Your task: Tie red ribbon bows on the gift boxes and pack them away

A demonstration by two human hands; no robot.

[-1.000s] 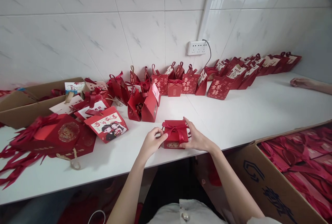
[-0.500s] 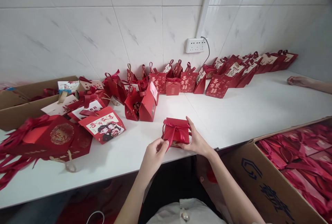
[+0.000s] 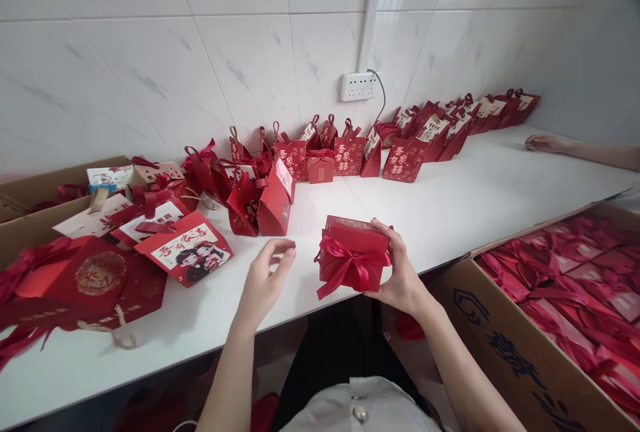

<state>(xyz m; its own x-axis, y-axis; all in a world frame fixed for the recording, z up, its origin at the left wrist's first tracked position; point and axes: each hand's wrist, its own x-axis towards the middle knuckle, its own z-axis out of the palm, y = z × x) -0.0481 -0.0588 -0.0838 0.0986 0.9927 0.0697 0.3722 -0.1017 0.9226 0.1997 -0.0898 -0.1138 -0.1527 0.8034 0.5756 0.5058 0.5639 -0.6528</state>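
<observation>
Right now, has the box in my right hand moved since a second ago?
Yes. The red box in your right hand has shifted right, judged against the white wall socket, and been turned.

The one camera, head-worn, sits near and above the front edge of the tabletop, facing forward and down across it toward the wall behind it.
</observation>
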